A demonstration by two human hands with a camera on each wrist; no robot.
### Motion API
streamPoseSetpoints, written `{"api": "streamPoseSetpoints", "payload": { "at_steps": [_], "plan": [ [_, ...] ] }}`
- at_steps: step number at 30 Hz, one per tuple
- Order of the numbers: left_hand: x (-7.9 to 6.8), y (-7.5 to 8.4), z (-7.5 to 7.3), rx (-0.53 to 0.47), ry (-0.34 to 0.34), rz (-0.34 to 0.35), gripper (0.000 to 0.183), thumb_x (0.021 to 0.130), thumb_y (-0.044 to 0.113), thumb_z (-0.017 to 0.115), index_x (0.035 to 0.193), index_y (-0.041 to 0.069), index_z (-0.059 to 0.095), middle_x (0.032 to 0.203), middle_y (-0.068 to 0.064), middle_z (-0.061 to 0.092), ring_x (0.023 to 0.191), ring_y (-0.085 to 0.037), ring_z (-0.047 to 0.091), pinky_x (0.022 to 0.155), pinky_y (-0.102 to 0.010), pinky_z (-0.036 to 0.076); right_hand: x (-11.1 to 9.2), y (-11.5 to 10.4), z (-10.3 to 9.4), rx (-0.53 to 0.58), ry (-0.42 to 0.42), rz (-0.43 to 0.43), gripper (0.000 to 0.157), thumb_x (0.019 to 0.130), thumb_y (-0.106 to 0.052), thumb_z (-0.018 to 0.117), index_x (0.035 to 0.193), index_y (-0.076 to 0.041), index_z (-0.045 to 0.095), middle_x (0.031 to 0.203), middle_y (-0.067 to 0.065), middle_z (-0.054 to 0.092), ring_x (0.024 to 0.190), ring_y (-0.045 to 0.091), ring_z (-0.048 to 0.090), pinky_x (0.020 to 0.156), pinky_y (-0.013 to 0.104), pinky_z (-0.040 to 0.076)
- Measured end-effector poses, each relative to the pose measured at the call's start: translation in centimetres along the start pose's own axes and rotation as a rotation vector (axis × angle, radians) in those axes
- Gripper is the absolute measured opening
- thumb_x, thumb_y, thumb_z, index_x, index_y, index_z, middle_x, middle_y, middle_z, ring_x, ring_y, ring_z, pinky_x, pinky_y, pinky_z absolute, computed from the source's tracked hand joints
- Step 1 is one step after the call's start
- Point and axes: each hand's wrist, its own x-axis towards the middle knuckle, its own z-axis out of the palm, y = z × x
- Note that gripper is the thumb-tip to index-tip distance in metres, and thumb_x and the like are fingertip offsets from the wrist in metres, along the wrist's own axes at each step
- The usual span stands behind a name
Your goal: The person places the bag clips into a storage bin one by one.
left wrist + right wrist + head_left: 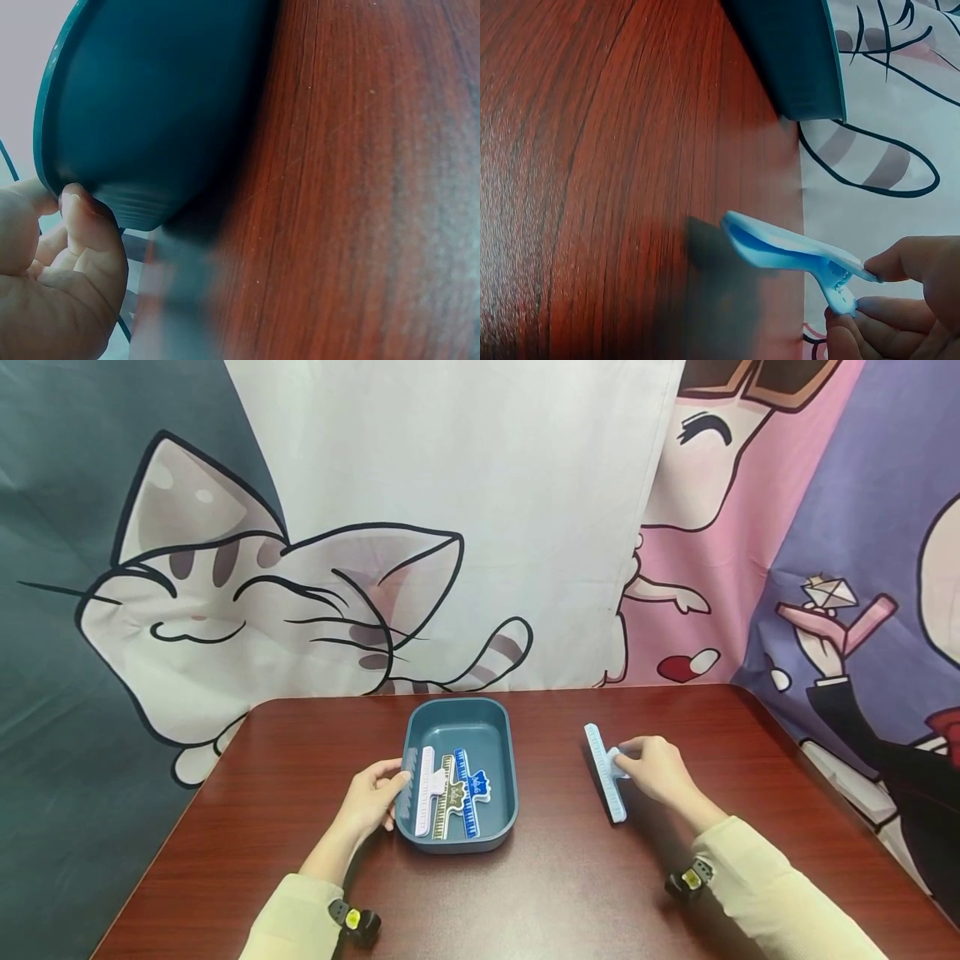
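Note:
A dark teal plastic bin [504,768] stands on the table, and my left hand [377,793] pinches its left rim. In the left wrist view the thumb and fingers [97,247] press on either side of that rim. Inside the bin lie a pale lilac clip [424,793], an olive-gold clip [444,797] and a dark blue clip [469,793], side by side. To the right of the bin, my right hand [660,772] pinches a light blue long-jawed clip [606,777] by its handles. The right wrist view shows this clip [780,244] above the table, over its shadow.
The reddish-brown wooden table [555,893] reaches back to a hanging cloth [525,485] printed with a cartoon cat and figures. A small black wrist camera [360,925] sits on the left sleeve, another camera [686,881] on the right.

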Motion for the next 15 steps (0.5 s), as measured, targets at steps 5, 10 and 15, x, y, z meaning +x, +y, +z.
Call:
{"api": "streamPoseSetpoints", "payload": {
  "at_steps": [5,10,15],
  "plan": [
    [-0.04,0.00,0.02,0.007,0.001,-0.003,0.043,0.092,0.012,0.060,0.131,-0.002,0.049,0.058,-0.003,0.051,0.040,-0.010,0.045,0.033,-0.021,0.039,-0.14,-0.35,0.15,0.008,-0.005,-0.006,0.033,0.085,-0.017,0.060,0.106,0.009,0.067,0.099,0.024,0.068,0.073,0.022,0.060,0.057,0.026,0.048],
    [-0.02,0.02,-0.03,0.013,0.002,0.000,0.044,0.092,0.014,0.060,0.131,-0.002,0.049,0.058,-0.003,0.052,0.040,-0.011,0.045,0.033,-0.021,0.039,-0.26,-0.65,0.31,0.056,-0.035,0.017,0.034,0.086,-0.017,0.061,0.108,0.009,0.066,0.094,0.023,0.068,0.066,0.020,0.062,0.054,0.026,0.050],
    [0.10,-0.08,-0.05,0.015,0.002,0.004,0.043,0.091,0.013,0.061,0.131,-0.002,0.050,0.059,-0.003,0.052,0.040,-0.011,0.045,0.034,-0.021,0.040,-0.40,-1.01,0.45,0.115,-0.084,0.066,0.036,0.088,-0.016,0.061,0.113,0.009,0.063,0.085,0.019,0.068,0.056,0.015,0.060,0.050,0.027,0.052]
  ]
}}
